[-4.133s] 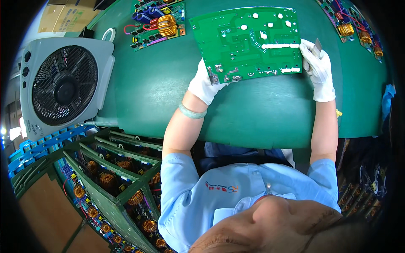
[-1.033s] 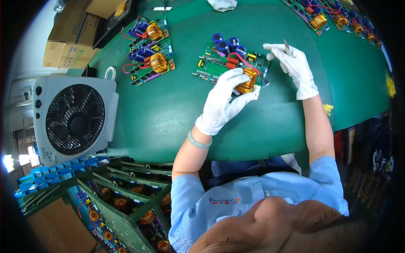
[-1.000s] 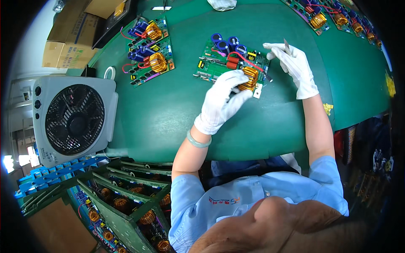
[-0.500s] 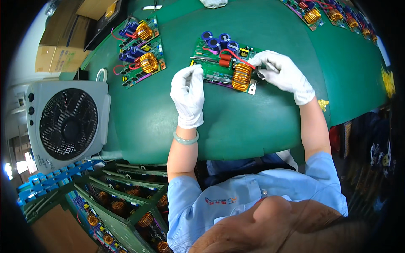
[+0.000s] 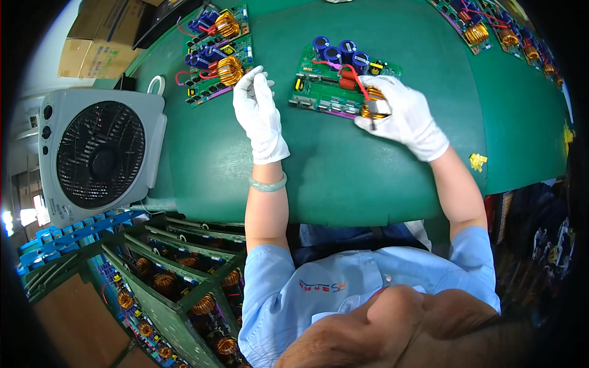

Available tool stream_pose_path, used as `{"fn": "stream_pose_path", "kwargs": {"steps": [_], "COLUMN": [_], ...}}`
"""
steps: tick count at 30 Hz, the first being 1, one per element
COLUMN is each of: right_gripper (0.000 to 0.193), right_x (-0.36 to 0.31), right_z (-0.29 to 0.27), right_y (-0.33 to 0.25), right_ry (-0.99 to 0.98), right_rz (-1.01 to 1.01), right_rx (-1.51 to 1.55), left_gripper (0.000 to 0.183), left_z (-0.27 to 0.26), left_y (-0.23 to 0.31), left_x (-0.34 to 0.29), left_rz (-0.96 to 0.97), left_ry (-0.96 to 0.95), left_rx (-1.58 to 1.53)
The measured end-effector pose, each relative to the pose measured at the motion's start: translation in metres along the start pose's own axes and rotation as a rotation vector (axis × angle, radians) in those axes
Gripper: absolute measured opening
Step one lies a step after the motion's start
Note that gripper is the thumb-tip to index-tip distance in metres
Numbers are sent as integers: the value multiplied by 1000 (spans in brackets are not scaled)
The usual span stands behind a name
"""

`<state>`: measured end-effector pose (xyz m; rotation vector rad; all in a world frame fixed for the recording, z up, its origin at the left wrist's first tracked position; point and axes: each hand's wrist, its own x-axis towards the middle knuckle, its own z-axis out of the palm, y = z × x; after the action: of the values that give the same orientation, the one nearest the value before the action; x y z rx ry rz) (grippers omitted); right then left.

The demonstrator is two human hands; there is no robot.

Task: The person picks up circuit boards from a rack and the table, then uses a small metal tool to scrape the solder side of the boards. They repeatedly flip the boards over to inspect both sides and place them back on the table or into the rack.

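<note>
A green circuit board point(image 5: 331, 89) lies on the table before me, with blue capacitors point(image 5: 332, 54) along its far side and red parts in the middle. My right hand point(image 5: 408, 116), in a white glove, has its thumb and fingers closed around the copper-wound coil point(image 5: 373, 105) at the board's right end. A red wire point(image 5: 361, 84) arches across the board to a dark tip beside the thumb. My left hand point(image 5: 259, 113), also gloved, is raised with its fingers stretched and slightly apart. Nothing shows in it. Its fingertips are close to another board's copper coil point(image 5: 230, 71).
Two similar circuit boards point(image 5: 208, 92) lie at the far left, and several more point(image 5: 476, 34) at the far right. A grey box fan point(image 5: 101, 156) stands left. Below it are green racks point(image 5: 178, 294) of boards. Yellow scraps point(image 5: 477, 162) lie on the green table point(image 5: 325, 184).
My left hand has moved left and away from the middle board toward the left boards. My right hand has shifted from the board's right edge onto its coil.
</note>
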<state>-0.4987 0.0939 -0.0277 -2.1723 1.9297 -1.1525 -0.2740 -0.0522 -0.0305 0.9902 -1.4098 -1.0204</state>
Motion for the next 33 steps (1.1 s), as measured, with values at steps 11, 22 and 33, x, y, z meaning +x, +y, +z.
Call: {"fn": "stream_pose_path", "kwargs": {"steps": [11,22,33], "right_gripper": [59,60,58], "right_x": [2,1,4], "right_z": [-83,-75,-79], "right_y": [19,22,21], "right_ry": [-310,-331,-349], "right_rz": [336,360,345], "right_rx": [768,787,755], "left_gripper": [53,80,76], "left_z": [2,17,24], "left_y": [11,33,11], "left_x": [0,-19,-12], "left_rz": [60,-112,-26], "left_ry": [-748,-882,-878], "left_rx": [86,256,305]}}
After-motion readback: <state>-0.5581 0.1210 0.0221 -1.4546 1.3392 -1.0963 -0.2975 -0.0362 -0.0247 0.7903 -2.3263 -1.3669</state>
